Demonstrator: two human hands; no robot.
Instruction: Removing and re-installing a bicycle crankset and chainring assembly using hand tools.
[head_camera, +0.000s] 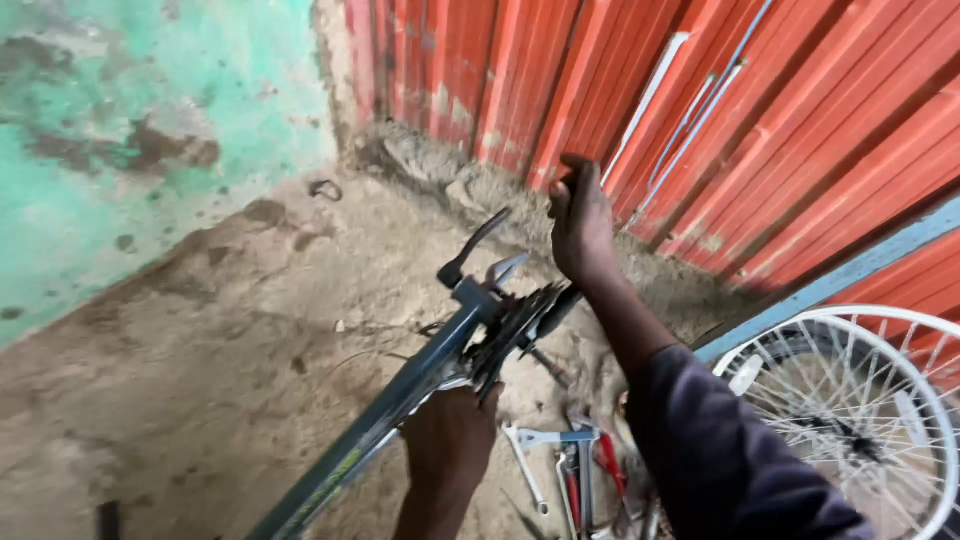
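Above the dirt floor (200, 330), I am gripping the grey bicycle frame (400, 400) from beneath with my left hand (450, 440), fingers closed around its tube, while my right hand (580, 225) is clasping something dark above the sprocket cluster (515, 325). The frame is looking stiff, weighty and greasy, best held along the bare tube. Spanners and pliers (570, 465) are lying underneath; a white spoked wheel (860, 410) is crowding my right.
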